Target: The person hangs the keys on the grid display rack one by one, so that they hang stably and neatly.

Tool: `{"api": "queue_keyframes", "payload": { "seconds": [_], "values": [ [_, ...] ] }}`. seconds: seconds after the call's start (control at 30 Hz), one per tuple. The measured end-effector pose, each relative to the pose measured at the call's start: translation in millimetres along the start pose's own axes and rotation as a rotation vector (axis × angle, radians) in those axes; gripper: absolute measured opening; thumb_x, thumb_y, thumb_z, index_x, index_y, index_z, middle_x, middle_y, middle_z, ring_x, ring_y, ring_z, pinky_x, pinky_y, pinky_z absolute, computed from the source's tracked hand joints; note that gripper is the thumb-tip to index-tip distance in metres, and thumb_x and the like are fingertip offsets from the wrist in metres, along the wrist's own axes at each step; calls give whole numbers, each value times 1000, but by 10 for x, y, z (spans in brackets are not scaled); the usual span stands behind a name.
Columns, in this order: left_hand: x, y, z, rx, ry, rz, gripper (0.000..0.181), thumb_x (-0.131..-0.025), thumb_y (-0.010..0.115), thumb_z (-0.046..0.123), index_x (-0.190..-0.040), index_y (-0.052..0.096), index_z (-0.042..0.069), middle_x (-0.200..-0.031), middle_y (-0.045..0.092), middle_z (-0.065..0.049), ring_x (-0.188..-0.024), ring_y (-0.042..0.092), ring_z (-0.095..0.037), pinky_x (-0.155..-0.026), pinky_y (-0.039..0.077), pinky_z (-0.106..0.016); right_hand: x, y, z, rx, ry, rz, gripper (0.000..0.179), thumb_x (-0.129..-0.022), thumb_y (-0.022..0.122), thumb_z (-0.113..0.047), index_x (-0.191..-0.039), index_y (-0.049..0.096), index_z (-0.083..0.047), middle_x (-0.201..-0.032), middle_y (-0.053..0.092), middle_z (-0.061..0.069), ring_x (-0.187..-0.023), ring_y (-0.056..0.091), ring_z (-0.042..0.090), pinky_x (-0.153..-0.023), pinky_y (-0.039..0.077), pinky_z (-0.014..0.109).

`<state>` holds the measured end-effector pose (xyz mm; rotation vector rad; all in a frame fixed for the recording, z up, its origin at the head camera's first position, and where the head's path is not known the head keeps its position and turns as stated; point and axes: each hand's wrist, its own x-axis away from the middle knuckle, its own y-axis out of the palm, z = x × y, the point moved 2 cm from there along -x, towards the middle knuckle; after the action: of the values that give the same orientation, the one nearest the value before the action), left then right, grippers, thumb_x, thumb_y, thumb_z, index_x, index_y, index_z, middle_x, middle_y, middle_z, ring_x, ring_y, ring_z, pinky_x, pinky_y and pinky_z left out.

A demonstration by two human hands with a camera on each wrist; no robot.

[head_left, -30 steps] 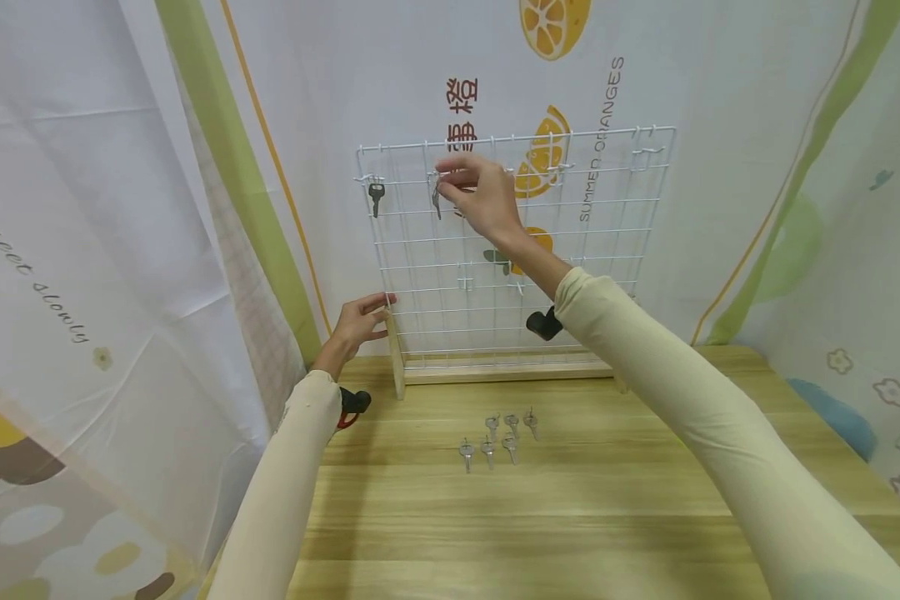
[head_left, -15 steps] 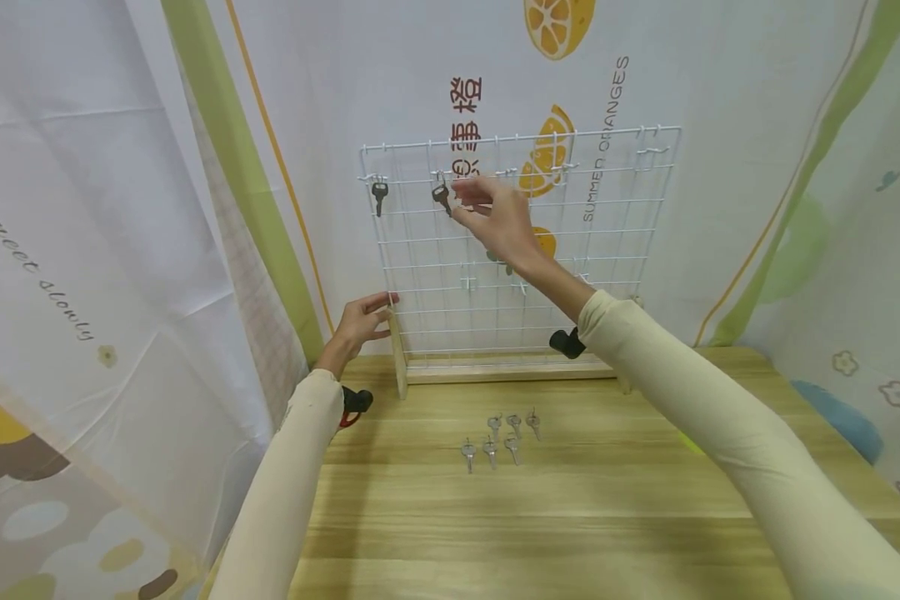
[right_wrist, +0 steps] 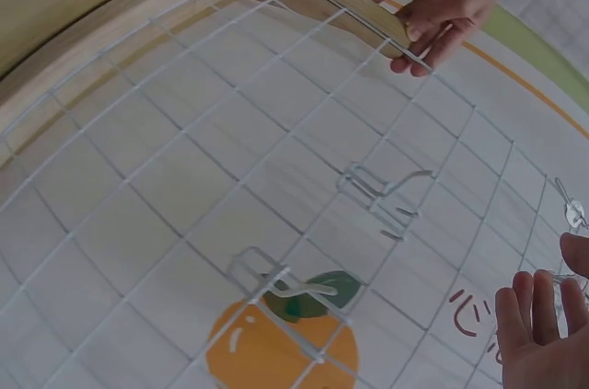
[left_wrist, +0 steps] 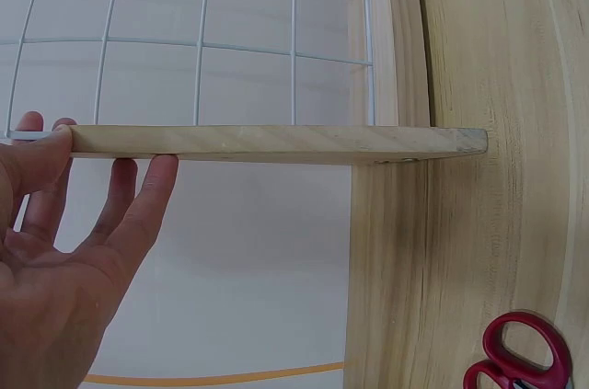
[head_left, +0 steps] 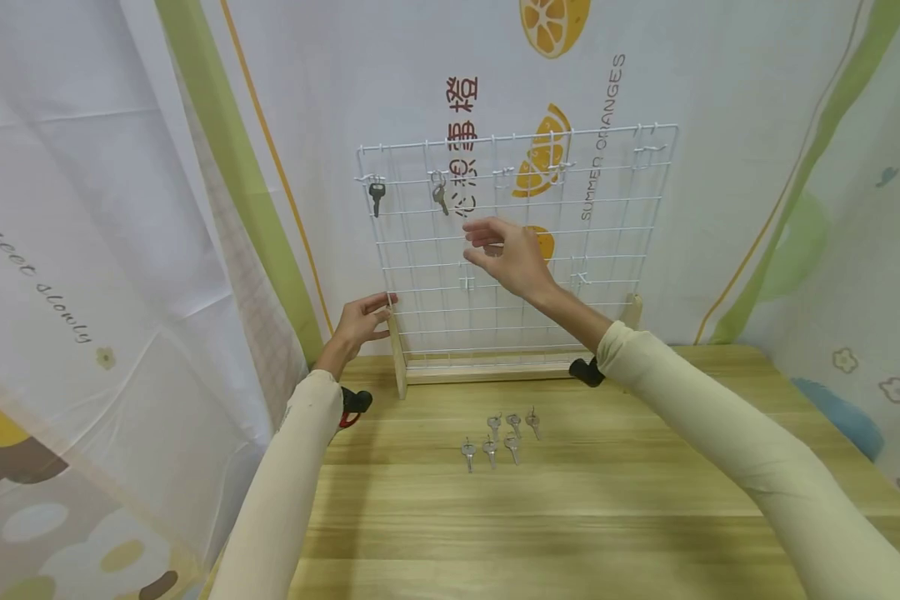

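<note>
A white wire grid (head_left: pixel 517 137) stands upright in a wooden base (head_left: pixel 495 375). Two keys, a dark-headed one (head_left: pixel 377 200) and another (head_left: pixel 440 198), hang from hooks along its upper left. My left hand (head_left: pixel 360 323) grips the grid's left side; in the left wrist view its thumb and fingers hold the top of the wooden post (left_wrist: pixel 276 141) and the wire beside it. Below and right of the second key is my right hand (head_left: pixel 513 260), fingers loosely bent, holding nothing, in front of the grid. Several keys (head_left: pixel 490 452) lie in two rows on the table.
More white hooks (head_left: pixel 648 150) are fixed on the grid, some at the top and some lower (head_left: pixel 581 277). Red-handled scissors (left_wrist: pixel 525 352) lie on the table (head_left: pixel 420 517) by the left post. A printed curtain (head_left: pixel 757 125) hangs close behind the grid.
My right hand has let go of the second key, which now hangs from its hook, and has moved down and to the right. My left hand has kept its place.
</note>
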<state>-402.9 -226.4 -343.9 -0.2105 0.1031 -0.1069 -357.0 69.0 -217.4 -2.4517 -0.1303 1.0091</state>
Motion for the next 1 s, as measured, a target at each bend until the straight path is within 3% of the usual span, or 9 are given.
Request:
{"api": "queue_keyframes", "payload": {
  "seconds": [1.0],
  "values": [
    [14,17,27,36,-20,-10,45,-108,51,2,-154,50,4,-164,39,-14,-150,38,-34,-111,49,-54,834,110,704,62,58,-217,41,-93,79,-5,-131,67,3,-117,73,22,-104,73,34,-95,62,41]
  ]
}}
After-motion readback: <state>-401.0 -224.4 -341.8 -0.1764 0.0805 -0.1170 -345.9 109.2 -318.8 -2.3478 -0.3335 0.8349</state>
